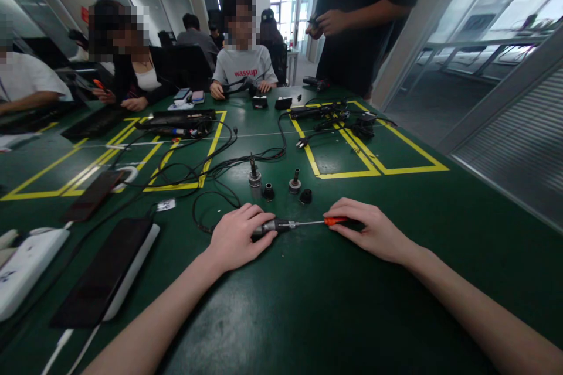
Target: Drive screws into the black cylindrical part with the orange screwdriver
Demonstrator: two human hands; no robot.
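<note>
My left hand (240,235) is closed around a dark grey cylindrical tool (268,227) lying across the green table (281,316). My right hand (367,228) pinches the orange handle of a screwdriver (335,221), and its thin metal shaft reaches left to the tip of the grey tool. Just beyond the hands, a silver metal part (254,179) stands upright with a black cap (268,191) beside it. To the right of these are a shorter metal part (294,183) and another black cap (305,195).
Phones (103,269) and a white power strip (30,266) lie at the left. Black cables (211,170) cross the table toward a black tray (180,121) and dark tools (325,114). Several people sit or stand beyond the table.
</note>
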